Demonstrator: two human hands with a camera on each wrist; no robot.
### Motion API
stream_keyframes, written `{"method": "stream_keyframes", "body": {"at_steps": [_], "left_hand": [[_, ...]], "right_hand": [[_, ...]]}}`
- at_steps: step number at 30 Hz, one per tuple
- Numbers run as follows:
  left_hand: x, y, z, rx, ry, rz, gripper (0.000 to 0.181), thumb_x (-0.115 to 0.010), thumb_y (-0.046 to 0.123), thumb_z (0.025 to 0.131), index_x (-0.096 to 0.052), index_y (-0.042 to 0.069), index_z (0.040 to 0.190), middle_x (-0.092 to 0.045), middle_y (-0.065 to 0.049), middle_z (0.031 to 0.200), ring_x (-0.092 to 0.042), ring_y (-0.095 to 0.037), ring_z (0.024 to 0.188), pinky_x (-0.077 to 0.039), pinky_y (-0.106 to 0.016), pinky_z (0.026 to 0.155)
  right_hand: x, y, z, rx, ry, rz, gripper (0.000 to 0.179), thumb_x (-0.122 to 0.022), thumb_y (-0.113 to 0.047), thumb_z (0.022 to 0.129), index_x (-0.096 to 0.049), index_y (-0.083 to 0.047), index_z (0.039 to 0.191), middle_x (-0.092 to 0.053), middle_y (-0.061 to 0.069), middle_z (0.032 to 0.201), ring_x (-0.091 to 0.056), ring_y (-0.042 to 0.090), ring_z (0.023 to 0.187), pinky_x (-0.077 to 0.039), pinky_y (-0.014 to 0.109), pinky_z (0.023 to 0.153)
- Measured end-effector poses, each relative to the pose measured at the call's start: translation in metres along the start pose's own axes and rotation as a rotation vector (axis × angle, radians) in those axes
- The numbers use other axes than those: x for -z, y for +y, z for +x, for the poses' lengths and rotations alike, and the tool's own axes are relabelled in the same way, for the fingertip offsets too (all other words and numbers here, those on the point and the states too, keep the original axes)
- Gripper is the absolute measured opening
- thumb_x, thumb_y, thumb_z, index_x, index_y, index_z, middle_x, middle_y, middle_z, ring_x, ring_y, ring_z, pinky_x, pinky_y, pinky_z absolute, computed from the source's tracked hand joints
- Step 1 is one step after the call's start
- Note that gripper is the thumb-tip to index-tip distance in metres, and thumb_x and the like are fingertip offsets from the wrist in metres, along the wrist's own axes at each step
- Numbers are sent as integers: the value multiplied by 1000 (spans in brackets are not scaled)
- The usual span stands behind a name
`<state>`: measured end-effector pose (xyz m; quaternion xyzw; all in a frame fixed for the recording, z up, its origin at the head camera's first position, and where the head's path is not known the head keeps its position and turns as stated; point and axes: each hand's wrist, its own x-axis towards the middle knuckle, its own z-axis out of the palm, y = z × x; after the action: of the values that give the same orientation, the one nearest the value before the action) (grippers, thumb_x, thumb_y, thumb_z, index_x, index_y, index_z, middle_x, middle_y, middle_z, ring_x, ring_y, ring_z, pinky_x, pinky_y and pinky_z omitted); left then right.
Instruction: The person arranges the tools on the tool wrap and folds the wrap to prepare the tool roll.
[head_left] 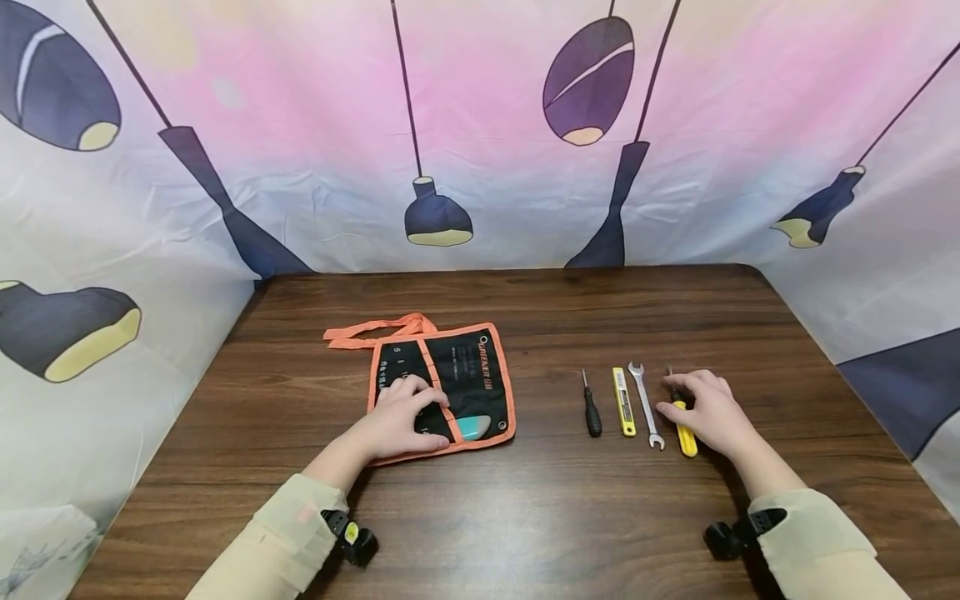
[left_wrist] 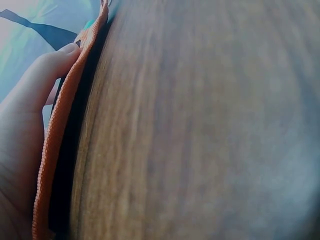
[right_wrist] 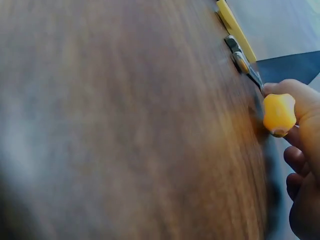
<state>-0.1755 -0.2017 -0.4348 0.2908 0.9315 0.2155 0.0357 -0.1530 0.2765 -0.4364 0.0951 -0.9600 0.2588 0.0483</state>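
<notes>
My left hand (head_left: pixel 405 417) rests on a black tool pouch (head_left: pixel 468 367) with orange trim, its thumb near the front edge and its fingers spread over the pockets. The rounded turquoise and grey end of a tool (head_left: pixel 474 427) shows from a pocket beside the thumb; the rest is hidden. Over to the right, my right hand (head_left: pixel 712 412) pinches a yellow and black screwdriver (head_left: pixel 686 437) between thumb and fingers. Its yellow handle end (right_wrist: pixel 279 114) faces the right wrist camera. Left of that hand lies a double open-end wrench (head_left: pixel 647 404).
A black-handled screwdriver (head_left: pixel 592 412) and a flat yellow tool with a white label (head_left: pixel 624 402) lie left of the wrench. Orange ties (head_left: pixel 375 332) trail from the pouch's back left. A printed cloth (head_left: pixel 495 200) hangs behind the wooden table (head_left: pixel 517 517).
</notes>
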Motion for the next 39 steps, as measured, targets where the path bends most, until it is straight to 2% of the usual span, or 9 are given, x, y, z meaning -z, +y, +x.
{"method": "stream_keyframes", "body": {"at_steps": [8,16,20,25,32,39], "left_hand": [[-2,-1,0,-1,-2,-4,45,-67,59,75,-58,34,111,-43,6,108,-37,-18,105,-30,-44,86],[-1,-1,1,-7,3,-2,45,-67,59,75,-59,33,110,-44,6,108,-37,-19,104,-30,-44,87],[0,-1,0,-9,5,-3,44,-68,58,75,-58,32,110,-44,5,108,-37,-19,104,-29,-44,87],[-1,-1,-1,-5,2,-1,44,-67,59,76,-58,32,110,-44,5,108,-38,-19,104,-29,-44,86],[-1,-2,-1,-6,6,-6,44,-67,59,76,-58,32,110,-43,5,108,-37,-19,105,-30,-45,87],[-2,-2,-1,-12,12,-6,44,-67,59,76,-58,32,109,-44,5,109,-38,-20,105,-30,-45,87]], "right_hand": [[3,4,-5,-26,10,-6,38,-66,-16,86,-59,2,119,-53,23,114,-46,39,101,-37,56,83],[7,9,-11,-30,19,-1,44,-67,-24,87,-58,3,119,-54,24,115,-51,39,102,-38,56,84],[8,12,-16,-38,26,3,41,-66,-25,87,-60,3,117,-56,23,112,-52,38,99,-38,56,82],[9,14,-24,-56,30,9,39,-67,-28,87,-62,3,112,-58,19,103,-53,32,90,-41,50,76],[12,16,-30,-106,31,-3,30,-67,-25,87,-65,2,99,-59,4,83,-52,18,73,-41,35,64],[13,19,-29,-87,96,-15,22,-65,-23,88,-66,-1,92,-57,0,77,-48,13,67,-38,30,58]]}}
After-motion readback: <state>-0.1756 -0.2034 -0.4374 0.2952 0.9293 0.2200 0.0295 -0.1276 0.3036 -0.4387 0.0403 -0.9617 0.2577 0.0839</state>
